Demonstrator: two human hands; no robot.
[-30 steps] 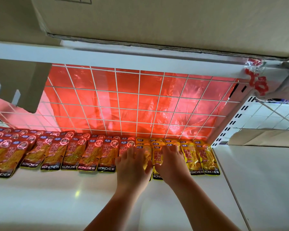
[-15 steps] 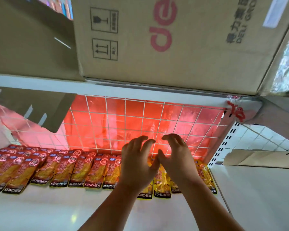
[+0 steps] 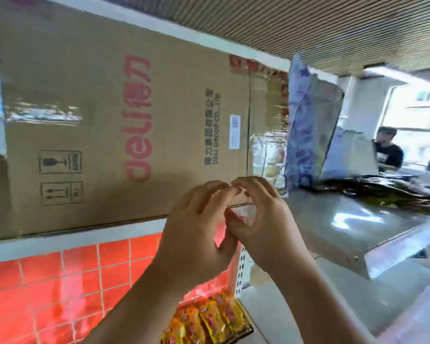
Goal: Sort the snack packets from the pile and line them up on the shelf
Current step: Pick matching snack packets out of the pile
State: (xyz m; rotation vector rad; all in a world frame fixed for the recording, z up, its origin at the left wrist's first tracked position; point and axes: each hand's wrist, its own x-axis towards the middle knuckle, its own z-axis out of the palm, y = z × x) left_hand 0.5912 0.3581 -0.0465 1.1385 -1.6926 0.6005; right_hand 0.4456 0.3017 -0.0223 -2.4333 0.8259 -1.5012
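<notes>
Against the brown cardboard box, left hand and right hand hover, each grip loosely curled and empty; best reach for the dark glossy packet pile at three o'clock, pinching one packet by its edge

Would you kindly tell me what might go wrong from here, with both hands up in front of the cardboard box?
The left hand and right hand appear to hold nothing. The yellow packets lie overlapped below the forearms; a lowered arm might nudge them askew. The pile sits on a glossy surface, so a hasty grab may scatter it.
</notes>
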